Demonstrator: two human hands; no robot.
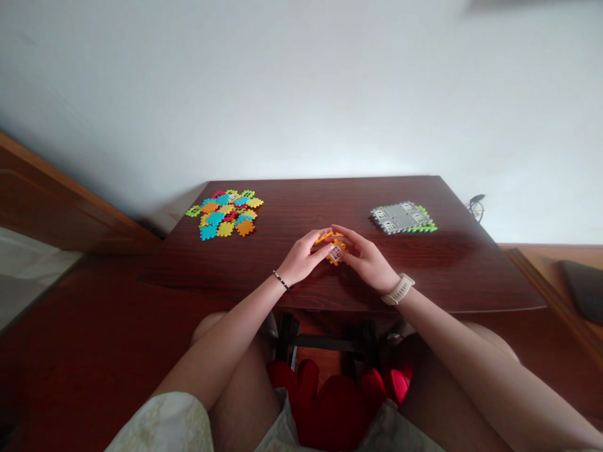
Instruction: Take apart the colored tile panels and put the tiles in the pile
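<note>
Both my hands meet above the near middle of the dark wooden table. Between them is an orange interlocking puzzle tile [335, 254] with toothed edges and a white window-like grid in it. My left hand [304, 254] grips it from the left, thumb on the near face. From the right, my right hand [365, 254] closes on the same piece with thumb and fingers. More orange [324, 237] shows behind the thumbs, under the fingers; whether it is a second tile joined to the first, I cannot tell.
A loose pile of colourful toothed tiles [226, 212] lies at the table's far left. On the right rests a flat grey panel of joined tiles [402, 216] with green ones under it. The table [301, 201] backs onto a white wall; a black cable [477, 204] hangs beyond its right edge.
</note>
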